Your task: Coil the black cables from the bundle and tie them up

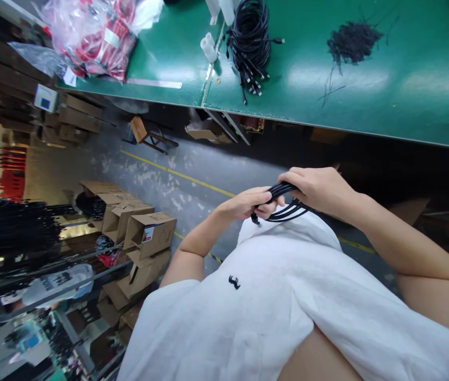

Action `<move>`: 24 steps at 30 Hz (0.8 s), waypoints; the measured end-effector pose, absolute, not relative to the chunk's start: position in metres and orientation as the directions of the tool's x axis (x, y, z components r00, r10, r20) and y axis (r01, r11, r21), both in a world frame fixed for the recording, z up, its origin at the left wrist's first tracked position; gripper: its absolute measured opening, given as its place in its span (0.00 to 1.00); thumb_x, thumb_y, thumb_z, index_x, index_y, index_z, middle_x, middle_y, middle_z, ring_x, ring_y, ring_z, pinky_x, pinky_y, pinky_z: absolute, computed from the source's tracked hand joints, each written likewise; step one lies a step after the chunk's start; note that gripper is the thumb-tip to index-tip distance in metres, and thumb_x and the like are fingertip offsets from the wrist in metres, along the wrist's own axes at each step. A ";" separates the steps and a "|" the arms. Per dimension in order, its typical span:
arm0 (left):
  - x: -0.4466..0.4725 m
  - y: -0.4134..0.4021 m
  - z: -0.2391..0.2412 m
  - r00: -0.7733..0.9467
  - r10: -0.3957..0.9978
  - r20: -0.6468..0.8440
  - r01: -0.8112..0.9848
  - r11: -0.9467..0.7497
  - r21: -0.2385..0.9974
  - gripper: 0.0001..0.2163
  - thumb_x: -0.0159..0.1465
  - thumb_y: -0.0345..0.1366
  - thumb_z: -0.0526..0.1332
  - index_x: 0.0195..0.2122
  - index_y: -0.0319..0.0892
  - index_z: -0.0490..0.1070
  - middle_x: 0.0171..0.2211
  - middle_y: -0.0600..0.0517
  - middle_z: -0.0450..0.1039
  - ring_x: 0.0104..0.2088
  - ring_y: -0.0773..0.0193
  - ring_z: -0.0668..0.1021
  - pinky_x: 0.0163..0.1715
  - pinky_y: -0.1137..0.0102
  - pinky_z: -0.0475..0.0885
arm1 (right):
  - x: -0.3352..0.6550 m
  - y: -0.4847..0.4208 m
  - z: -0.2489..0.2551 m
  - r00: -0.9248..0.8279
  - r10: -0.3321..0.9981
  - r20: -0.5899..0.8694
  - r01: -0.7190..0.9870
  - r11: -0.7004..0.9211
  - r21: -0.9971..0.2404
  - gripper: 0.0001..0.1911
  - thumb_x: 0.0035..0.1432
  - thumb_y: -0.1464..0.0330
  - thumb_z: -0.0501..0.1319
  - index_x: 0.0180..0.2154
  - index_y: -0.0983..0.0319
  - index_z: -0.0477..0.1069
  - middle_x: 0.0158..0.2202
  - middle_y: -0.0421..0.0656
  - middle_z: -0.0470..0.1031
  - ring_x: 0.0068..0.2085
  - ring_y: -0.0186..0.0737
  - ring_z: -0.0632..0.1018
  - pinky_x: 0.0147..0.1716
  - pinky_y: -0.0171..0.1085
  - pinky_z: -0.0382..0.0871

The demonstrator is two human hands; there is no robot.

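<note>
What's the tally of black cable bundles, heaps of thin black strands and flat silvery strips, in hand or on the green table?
Black cable bundles: 2 (held bundle, coiled bundle on the green table)
Heap of thin black strands: 1
Flat silvery strip: 1
Total: 4

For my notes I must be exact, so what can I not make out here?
All in the head view:
Held cables: exact number, hidden by overlap, left hand and right hand.
Green table: far side, cut off by the top edge.
Box label: wording, too small.
</note>
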State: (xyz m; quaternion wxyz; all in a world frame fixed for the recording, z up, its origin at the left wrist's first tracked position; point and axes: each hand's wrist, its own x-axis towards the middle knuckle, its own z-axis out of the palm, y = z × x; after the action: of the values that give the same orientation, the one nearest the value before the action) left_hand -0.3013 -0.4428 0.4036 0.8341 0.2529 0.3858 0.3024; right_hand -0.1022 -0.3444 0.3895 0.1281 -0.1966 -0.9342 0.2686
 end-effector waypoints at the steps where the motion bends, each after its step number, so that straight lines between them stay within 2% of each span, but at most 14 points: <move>1: -0.299 -0.443 0.405 0.521 0.700 -0.489 -0.312 0.689 0.654 0.26 0.54 0.59 0.68 0.36 0.37 0.71 0.17 0.62 0.51 0.16 0.75 0.53 0.16 0.75 0.49 | -0.104 -0.347 0.394 -0.905 0.397 0.154 0.285 0.832 -0.476 0.11 0.65 0.69 0.50 0.41 0.60 0.71 0.33 0.44 0.75 0.32 0.38 0.73 0.34 0.36 0.60; 3: -0.295 -0.442 0.405 0.548 0.677 -0.491 -0.301 0.707 0.640 0.27 0.53 0.59 0.69 0.34 0.38 0.70 0.17 0.63 0.50 0.16 0.76 0.52 0.16 0.76 0.49 | -0.109 -0.353 0.399 -0.941 0.286 0.179 0.211 0.913 -0.350 0.13 0.67 0.70 0.47 0.38 0.60 0.70 0.29 0.43 0.72 0.29 0.37 0.71 0.38 0.38 0.62; 6: -0.294 -0.442 0.404 0.613 0.612 -0.500 -0.260 0.753 0.604 0.26 0.52 0.56 0.71 0.33 0.36 0.69 0.18 0.60 0.57 0.17 0.75 0.58 0.16 0.76 0.54 | -0.115 -0.361 0.398 -0.967 0.219 0.133 0.175 0.943 -0.281 0.14 0.67 0.72 0.47 0.35 0.62 0.69 0.29 0.44 0.70 0.26 0.36 0.67 0.30 0.37 0.57; 9: -0.295 -0.440 0.402 0.562 0.626 -0.541 -0.280 0.759 0.587 0.25 0.52 0.53 0.72 0.32 0.35 0.69 0.17 0.61 0.55 0.16 0.77 0.58 0.15 0.78 0.52 | -0.118 -0.356 0.390 -0.967 0.249 0.061 0.214 0.915 -0.343 0.12 0.65 0.72 0.48 0.36 0.62 0.70 0.31 0.45 0.71 0.25 0.36 0.67 0.24 0.37 0.49; 11: -0.297 -0.437 0.403 0.452 0.675 -0.583 -0.348 0.735 0.582 0.22 0.57 0.53 0.69 0.29 0.36 0.68 0.16 0.64 0.49 0.14 0.79 0.53 0.14 0.79 0.46 | -0.117 -0.343 0.382 -0.946 0.312 0.088 0.242 0.858 -0.453 0.11 0.65 0.70 0.50 0.39 0.61 0.71 0.34 0.46 0.73 0.30 0.38 0.71 0.25 0.37 0.53; 12: -0.299 -0.434 0.403 0.382 0.704 -0.599 -0.397 0.710 0.581 0.21 0.61 0.52 0.66 0.29 0.36 0.67 0.15 0.65 0.46 0.14 0.79 0.51 0.13 0.80 0.45 | -0.117 -0.337 0.377 -0.913 0.389 0.119 0.276 0.807 -0.523 0.10 0.65 0.68 0.52 0.42 0.61 0.71 0.37 0.46 0.74 0.34 0.40 0.74 0.27 0.36 0.57; 14: -0.305 -0.428 0.404 0.251 0.752 -0.609 -0.509 0.638 0.578 0.19 0.66 0.49 0.61 0.27 0.38 0.64 0.15 0.65 0.42 0.13 0.79 0.49 0.13 0.81 0.44 | -0.117 -0.328 0.363 -0.780 0.602 0.173 0.347 0.645 -0.681 0.13 0.63 0.63 0.57 0.47 0.60 0.70 0.43 0.48 0.75 0.43 0.45 0.76 0.37 0.39 0.66; 16: -0.311 -0.421 0.403 0.152 0.784 -0.603 -0.611 0.554 0.566 0.19 0.69 0.48 0.58 0.26 0.39 0.63 0.16 0.65 0.40 0.12 0.79 0.48 0.12 0.82 0.46 | -0.121 -0.331 0.344 -0.573 0.801 0.172 0.365 0.437 -0.822 0.24 0.58 0.58 0.63 0.54 0.61 0.67 0.51 0.51 0.72 0.51 0.49 0.74 0.47 0.43 0.68; 19: -0.314 -0.415 0.397 0.055 0.804 -0.592 -0.711 0.448 0.542 0.19 0.71 0.46 0.55 0.27 0.39 0.62 0.16 0.65 0.41 0.11 0.80 0.49 0.12 0.82 0.47 | -0.134 -0.352 0.314 -0.203 0.978 0.050 0.255 0.102 -0.961 0.36 0.52 0.53 0.67 0.58 0.59 0.61 0.59 0.52 0.65 0.58 0.50 0.70 0.54 0.47 0.68; 20: -0.314 -0.414 0.394 0.030 0.806 -0.591 -0.733 0.420 0.535 0.19 0.72 0.46 0.54 0.27 0.39 0.63 0.16 0.65 0.41 0.11 0.80 0.49 0.12 0.82 0.47 | -0.141 -0.360 0.306 -0.121 0.992 -0.040 0.160 -0.021 -0.987 0.36 0.51 0.52 0.68 0.57 0.58 0.62 0.57 0.51 0.66 0.57 0.48 0.71 0.52 0.46 0.69; 21: -0.313 -0.413 0.391 0.012 0.805 -0.593 -0.750 0.399 0.527 0.19 0.72 0.46 0.54 0.27 0.39 0.63 0.16 0.64 0.41 0.11 0.80 0.49 0.12 0.82 0.47 | -0.148 -0.366 0.300 -0.113 0.980 -0.164 0.032 -0.162 -0.986 0.34 0.50 0.52 0.69 0.54 0.57 0.63 0.53 0.48 0.69 0.53 0.45 0.73 0.49 0.43 0.71; 22: -0.311 -0.412 0.389 0.002 0.801 -0.598 -0.767 0.385 0.514 0.19 0.72 0.45 0.54 0.27 0.38 0.63 0.16 0.64 0.42 0.11 0.80 0.49 0.12 0.82 0.47 | -0.154 -0.371 0.297 -0.178 0.937 -0.300 -0.107 -0.322 -0.941 0.30 0.50 0.51 0.69 0.50 0.57 0.65 0.45 0.45 0.72 0.46 0.41 0.76 0.44 0.40 0.73; 23: -0.310 -0.412 0.386 -0.003 0.795 -0.606 -0.784 0.375 0.495 0.19 0.72 0.45 0.53 0.27 0.38 0.63 0.16 0.64 0.42 0.11 0.80 0.50 0.12 0.82 0.48 | -0.161 -0.374 0.296 -0.298 0.860 -0.414 -0.228 -0.485 -0.844 0.26 0.50 0.52 0.69 0.45 0.58 0.67 0.36 0.41 0.71 0.37 0.36 0.76 0.37 0.35 0.74; 24: -0.310 -0.412 0.384 -0.004 0.790 -0.613 -0.803 0.362 0.473 0.19 0.72 0.45 0.53 0.28 0.38 0.64 0.16 0.64 0.43 0.12 0.80 0.50 0.12 0.82 0.48 | -0.166 -0.374 0.297 -0.428 0.765 -0.481 -0.315 -0.625 -0.715 0.22 0.51 0.52 0.70 0.39 0.59 0.67 0.27 0.36 0.67 0.28 0.31 0.72 0.30 0.31 0.72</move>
State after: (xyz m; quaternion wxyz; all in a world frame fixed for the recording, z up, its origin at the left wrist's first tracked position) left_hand -0.3096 -0.4115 0.3837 0.7056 -0.0074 0.4283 0.5645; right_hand -0.1663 -0.3744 0.2974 0.3374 -0.4148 -0.2716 0.8002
